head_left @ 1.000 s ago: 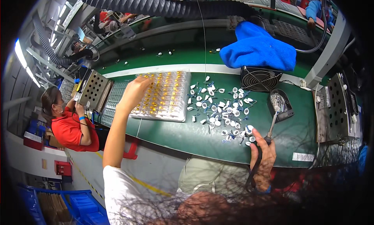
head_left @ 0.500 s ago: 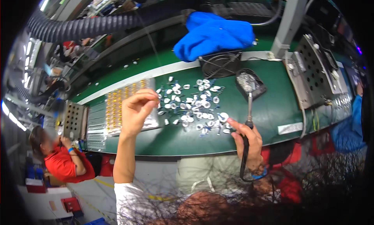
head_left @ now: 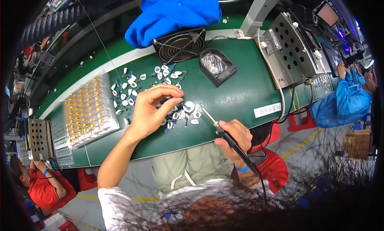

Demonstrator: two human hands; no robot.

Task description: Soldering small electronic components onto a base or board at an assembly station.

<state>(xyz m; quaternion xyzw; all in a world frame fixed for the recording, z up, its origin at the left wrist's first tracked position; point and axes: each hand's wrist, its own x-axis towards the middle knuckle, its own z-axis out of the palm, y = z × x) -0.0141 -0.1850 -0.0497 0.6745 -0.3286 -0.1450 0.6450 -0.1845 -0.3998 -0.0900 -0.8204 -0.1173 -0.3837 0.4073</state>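
My left hand [head_left: 154, 111] is closed in a pinch over the green bench. Whatever lies between its fingertips is too small to make out. Just below those fingertips is a larger round white part [head_left: 189, 107] with dark blue leads. My right hand [head_left: 236, 139] grips a soldering iron [head_left: 228, 139] by its black handle. The iron points up and left, its metal tip close to the right side of that white part; contact cannot be told. Several small white cups [head_left: 132, 83] with blue leads are scattered behind and beneath my left hand, which hides some of them.
A clear tray [head_left: 91, 111] of gold-coloured pieces lies at left. Behind stand a black fan [head_left: 179, 46] under a blue cloth [head_left: 172, 19] and a black holder [head_left: 224, 74] with metal wool. A perforated metal box [head_left: 286, 51] is at right. A thin line [head_left: 96, 33] slants down from above.
The soldering iron has left the metal wool and its tip now sits beside the larger white part. My left hand has moved right, over the cups. The view has shifted right.
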